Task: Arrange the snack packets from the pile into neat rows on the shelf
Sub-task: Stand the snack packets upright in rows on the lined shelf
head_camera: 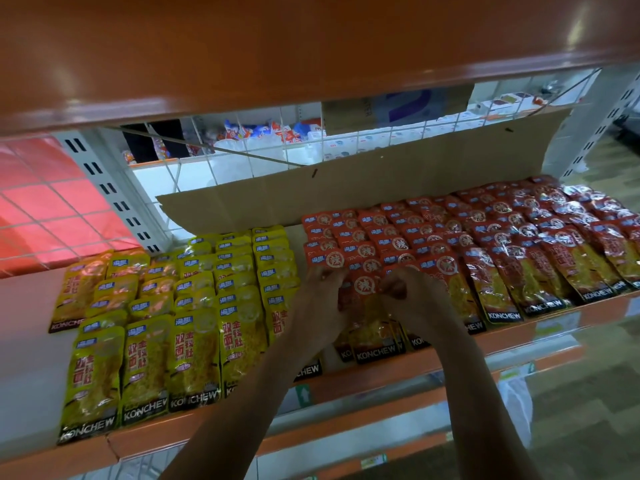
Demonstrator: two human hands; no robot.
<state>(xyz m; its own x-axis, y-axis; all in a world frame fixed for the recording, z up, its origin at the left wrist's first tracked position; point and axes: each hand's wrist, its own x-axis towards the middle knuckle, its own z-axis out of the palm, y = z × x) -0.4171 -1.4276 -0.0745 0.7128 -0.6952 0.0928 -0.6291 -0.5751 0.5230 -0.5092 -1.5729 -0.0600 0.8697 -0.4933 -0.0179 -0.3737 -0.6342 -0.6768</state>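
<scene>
Head view: the left hand (323,296) and right hand (412,295), fingers curled, both pinch the top edge of a red packet (366,285). They are probably squaring it into the red rows (485,244) on the shelf (207,426), beside the yellow packets (194,306).

left packet rows (194,306) on shelf (24,375) | right packet rows (502,244) beside | cardboard sheet (346,188) behind both

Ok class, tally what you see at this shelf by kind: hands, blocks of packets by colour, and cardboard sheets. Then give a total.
hands: 2, the left hand and the right hand
yellow packet block: 1
red packet block: 1
cardboard sheet: 1
total: 5
</scene>
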